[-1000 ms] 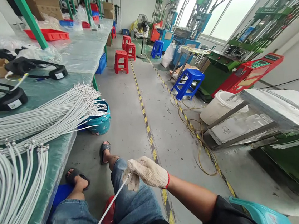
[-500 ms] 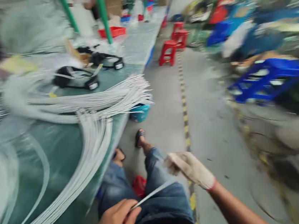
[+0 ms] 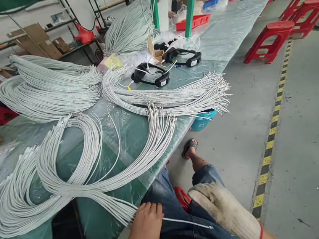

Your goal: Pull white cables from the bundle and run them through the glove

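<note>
My bare left hand [image 3: 147, 226] is closed at the table's front edge, around the white cables [image 3: 108, 204]; one cable end [image 3: 200, 225] sticks out to its right over my lap. My right hand [image 3: 226, 209], in a soiled white glove with a red cuff, is above my right thigh, apart from that cable end. Its fingers are folded out of sight, so what they hold, if anything, is hidden. Curved bundles of white cable [image 3: 84, 139] lie on the green table [image 3: 129, 130] before me, and another bundle [image 3: 168, 97] has its ends over the far edge.
Two black head straps [image 3: 161, 81] lie behind the bundles. A dark phone-like slab [image 3: 67, 235] rests at the lower left. A blue bucket [image 3: 202, 121] stands below the table edge. Red stools [image 3: 271, 39] and a striped floor line [image 3: 268, 143] are on the right. A person's hands show at the back.
The view has swung left and sharpened. My left hand has come to the cable bundle at the table edge. My gloved right hand appears lower and nearer.
</note>
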Tool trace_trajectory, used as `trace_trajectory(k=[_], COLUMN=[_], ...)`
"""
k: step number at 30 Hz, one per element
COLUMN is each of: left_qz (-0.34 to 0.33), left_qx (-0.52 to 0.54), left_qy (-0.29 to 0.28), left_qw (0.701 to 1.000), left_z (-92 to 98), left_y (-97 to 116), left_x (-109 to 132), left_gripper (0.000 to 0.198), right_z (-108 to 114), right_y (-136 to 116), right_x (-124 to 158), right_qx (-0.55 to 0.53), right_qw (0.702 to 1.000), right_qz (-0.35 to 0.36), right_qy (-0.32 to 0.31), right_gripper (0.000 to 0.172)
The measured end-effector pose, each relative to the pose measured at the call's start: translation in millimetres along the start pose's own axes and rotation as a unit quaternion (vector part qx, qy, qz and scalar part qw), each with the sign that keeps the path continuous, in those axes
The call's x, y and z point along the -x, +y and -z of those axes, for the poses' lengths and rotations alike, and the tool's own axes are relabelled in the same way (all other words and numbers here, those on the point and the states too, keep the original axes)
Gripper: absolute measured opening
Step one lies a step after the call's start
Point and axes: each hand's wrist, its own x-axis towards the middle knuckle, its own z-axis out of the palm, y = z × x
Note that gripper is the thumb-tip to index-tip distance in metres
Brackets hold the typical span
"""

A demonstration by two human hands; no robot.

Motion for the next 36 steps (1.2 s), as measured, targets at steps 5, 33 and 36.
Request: trace_trajectory(k=[5,33,36], left_qz=[-0.047,-0.008,-0.024], left_qx=[0.040,-0.035,0.063], left_qy=[0.034,0.324,0.299], left_qw=[0.998,0.945,0.952], left_z=[14.6,73.2,60.5], left_y=[0,-99,-107], left_x=[4,-10,-6], left_gripper=[0.019,0.012,0.022], right_z=[-14,-9,-5], right_y=[-12,-38,-51], right_x=[-10,-28,-29], right_qx=[0.035,0.088,0.090], right_qw=[0.996,0.984,0.978], right_qz=[0.054,0.085,0.143], right_qy=[-0.063,-0.127,-0.122], right_gripper=[0.058,0.052,0.045])
